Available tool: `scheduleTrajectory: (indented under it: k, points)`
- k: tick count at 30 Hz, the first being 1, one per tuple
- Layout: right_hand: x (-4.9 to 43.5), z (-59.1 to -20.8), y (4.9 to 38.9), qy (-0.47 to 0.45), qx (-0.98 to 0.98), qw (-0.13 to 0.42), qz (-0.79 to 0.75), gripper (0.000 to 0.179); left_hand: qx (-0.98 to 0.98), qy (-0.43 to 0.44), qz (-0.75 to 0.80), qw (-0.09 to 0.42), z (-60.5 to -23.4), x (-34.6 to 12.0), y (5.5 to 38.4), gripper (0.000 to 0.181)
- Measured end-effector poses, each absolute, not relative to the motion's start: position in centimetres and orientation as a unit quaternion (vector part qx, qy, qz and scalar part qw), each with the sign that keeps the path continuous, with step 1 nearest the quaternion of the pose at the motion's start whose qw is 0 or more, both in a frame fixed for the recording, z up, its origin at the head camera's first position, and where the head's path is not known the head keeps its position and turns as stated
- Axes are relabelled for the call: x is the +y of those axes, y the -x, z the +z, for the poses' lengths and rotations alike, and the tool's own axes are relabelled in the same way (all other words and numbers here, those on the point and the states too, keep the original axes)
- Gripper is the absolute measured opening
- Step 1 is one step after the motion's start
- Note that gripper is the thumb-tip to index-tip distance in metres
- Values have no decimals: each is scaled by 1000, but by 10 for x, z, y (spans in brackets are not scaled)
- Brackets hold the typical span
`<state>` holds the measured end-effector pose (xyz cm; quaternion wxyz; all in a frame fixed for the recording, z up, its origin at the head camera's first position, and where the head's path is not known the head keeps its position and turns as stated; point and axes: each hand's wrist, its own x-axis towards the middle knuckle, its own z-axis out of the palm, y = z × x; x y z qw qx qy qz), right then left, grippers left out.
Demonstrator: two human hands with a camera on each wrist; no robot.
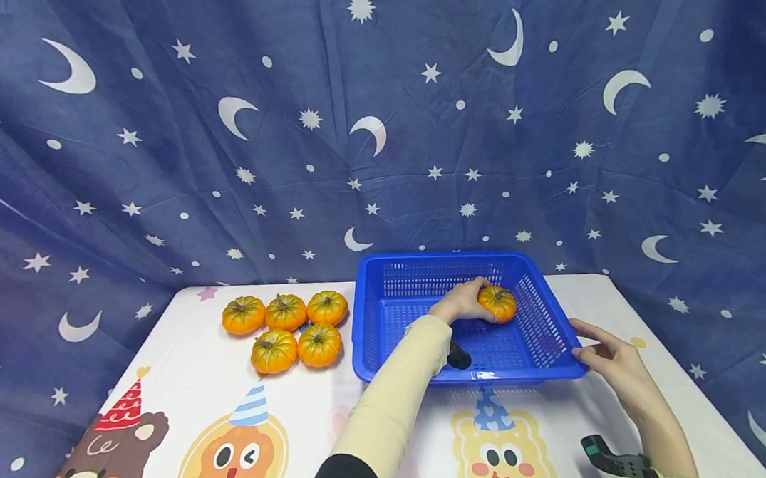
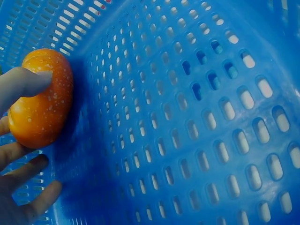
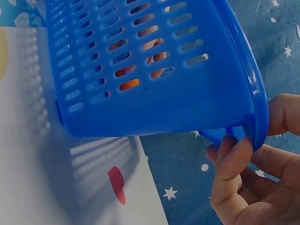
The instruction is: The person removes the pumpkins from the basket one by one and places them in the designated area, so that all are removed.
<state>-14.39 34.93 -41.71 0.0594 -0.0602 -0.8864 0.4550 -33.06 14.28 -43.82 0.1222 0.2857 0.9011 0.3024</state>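
My left hand (image 1: 466,302) reaches inside a blue plastic basket (image 1: 517,376) and grips a small orange pumpkin (image 1: 498,305) near its right end. In the left wrist view the thumb lies over the pumpkin (image 2: 58,110), with other fingers around and below it. The pumpkin is low in the basket, close to the perforated wall. My right hand (image 1: 623,375) is at the basket's near right corner. The right wrist view shows its curled fingers (image 3: 236,152) pinching the basket's rim (image 3: 258,93).
Several more orange pumpkins (image 1: 286,312) stand grouped in two rows on the table, left of the basket. The white tablecloth (image 1: 320,427) has printed cartoon figures. A dark blue curtain (image 1: 420,216) with moons and stars hangs right behind the table.
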Motion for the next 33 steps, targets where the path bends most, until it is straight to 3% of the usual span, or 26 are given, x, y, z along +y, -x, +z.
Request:
scheduleTrajectory:
  k: [9,33]
  points:
    - [348,-417,144,58,-884,64,459,53,912,-264,288,123,-430,139,325,66]
    - [348,-416,145,49,-879,63,470,54,938,-218,262,58,-408,114,314,63]
